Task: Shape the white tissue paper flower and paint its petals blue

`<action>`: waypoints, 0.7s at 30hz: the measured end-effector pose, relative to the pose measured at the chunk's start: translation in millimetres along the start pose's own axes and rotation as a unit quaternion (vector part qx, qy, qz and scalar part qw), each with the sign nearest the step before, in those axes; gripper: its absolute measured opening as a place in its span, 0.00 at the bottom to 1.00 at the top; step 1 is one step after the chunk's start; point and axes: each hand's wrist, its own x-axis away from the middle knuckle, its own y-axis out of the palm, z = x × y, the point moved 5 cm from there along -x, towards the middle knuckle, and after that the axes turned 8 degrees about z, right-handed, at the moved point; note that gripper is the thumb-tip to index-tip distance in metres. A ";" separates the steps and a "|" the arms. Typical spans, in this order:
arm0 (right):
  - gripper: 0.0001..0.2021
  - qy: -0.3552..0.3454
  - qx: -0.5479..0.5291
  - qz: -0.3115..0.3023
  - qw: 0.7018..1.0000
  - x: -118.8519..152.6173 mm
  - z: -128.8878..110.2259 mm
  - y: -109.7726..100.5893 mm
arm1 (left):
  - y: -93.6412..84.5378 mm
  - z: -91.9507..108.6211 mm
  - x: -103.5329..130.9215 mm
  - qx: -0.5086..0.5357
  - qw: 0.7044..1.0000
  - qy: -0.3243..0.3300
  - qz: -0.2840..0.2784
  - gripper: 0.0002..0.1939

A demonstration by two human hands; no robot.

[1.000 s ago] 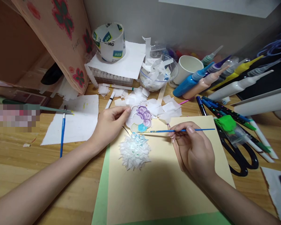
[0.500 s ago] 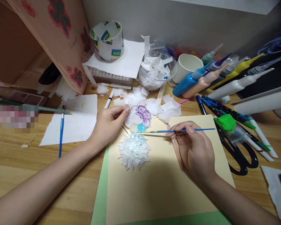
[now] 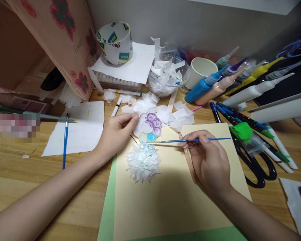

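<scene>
Head view shows the person's left hand point(image 3: 116, 135) with thumb and fingers pinched together on the edge of a paint palette point(image 3: 150, 127), its wells stained purple and blue. Their right hand point(image 3: 209, 159) has its fingers closed around a thin paintbrush point(image 3: 170, 141), whose tip lies between the palette and a ruffled paper flower point(image 3: 143, 164) (whether it touches either, one cannot tell). The flower, white with blue at its top, rests on cream paper point(image 3: 178, 194) over 1 green sheet point(image 3: 106, 201). Black-handled scissors point(image 3: 270, 173) lie to the right.
</scene>
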 end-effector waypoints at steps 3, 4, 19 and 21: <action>0.11 0.000 -0.004 -0.002 1.000 0.2 -0.3 0.2 | -0.1 0.0 0.1 0.000 1.000 -0.002 -0.001 0.15; 0.11 0.002 -0.003 -0.005 1.000 0.2 -0.2 0.4 | -0.1 -0.1 0.2 0.001 1.000 -0.003 -0.001 0.15; 0.11 -0.031 -0.013 0.060 0.998 -2.1 -4.8 -7.8 | -0.2 0.0 0.2 -0.002 1.000 0.004 0.002 0.14; 0.10 -0.034 0.002 0.064 0.997 -2.0 -5.0 -8.0 | -0.1 0.3 0.2 -0.003 1.000 0.007 0.001 0.14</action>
